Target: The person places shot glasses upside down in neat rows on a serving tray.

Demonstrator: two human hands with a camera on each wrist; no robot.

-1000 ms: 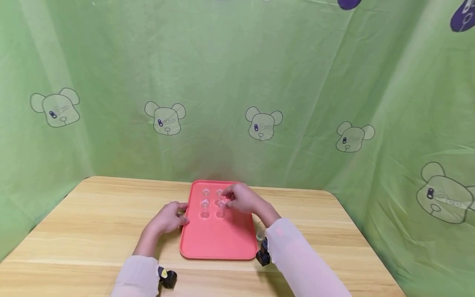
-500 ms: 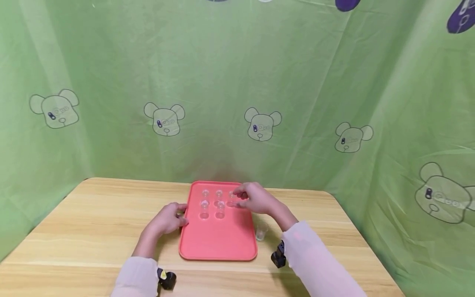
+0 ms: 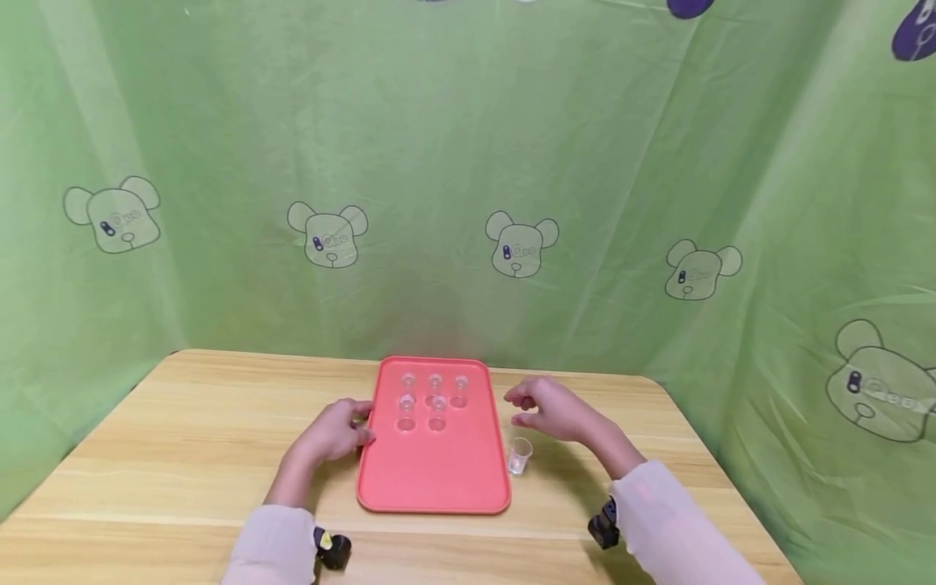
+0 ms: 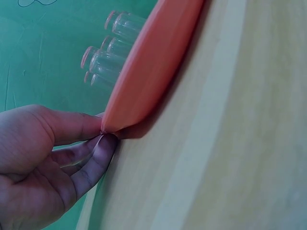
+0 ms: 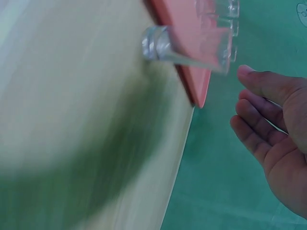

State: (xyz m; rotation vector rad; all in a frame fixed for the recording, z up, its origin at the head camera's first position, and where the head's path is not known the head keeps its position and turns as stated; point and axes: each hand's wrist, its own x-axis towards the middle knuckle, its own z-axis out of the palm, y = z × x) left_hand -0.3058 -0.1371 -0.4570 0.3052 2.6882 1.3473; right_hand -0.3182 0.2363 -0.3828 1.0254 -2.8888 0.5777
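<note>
A red rectangular tray [image 3: 434,479] lies on the table, its rim pinched at the left side by my left hand [image 3: 332,431]. In the left wrist view the thumb and fingers [image 4: 98,155] meet at the tray's edge. Several clear shot glasses [image 3: 461,382] stand upright on the tray's far half, three in the back row and two in front of them. One more shot glass [image 3: 520,457] stands on the wood just right of the tray. Beyond it my right hand [image 3: 552,408] hovers, fingers loosely bent, holding nothing.
The light wooden table [image 3: 249,390] runs back to a green curtain [image 3: 424,292] printed with bear heads, which also encloses both sides. A black camera sits on each wrist.
My right hand placed a shot glass at the right of the back row, let go, and moved right off the tray. My left hand has stayed at the rim.
</note>
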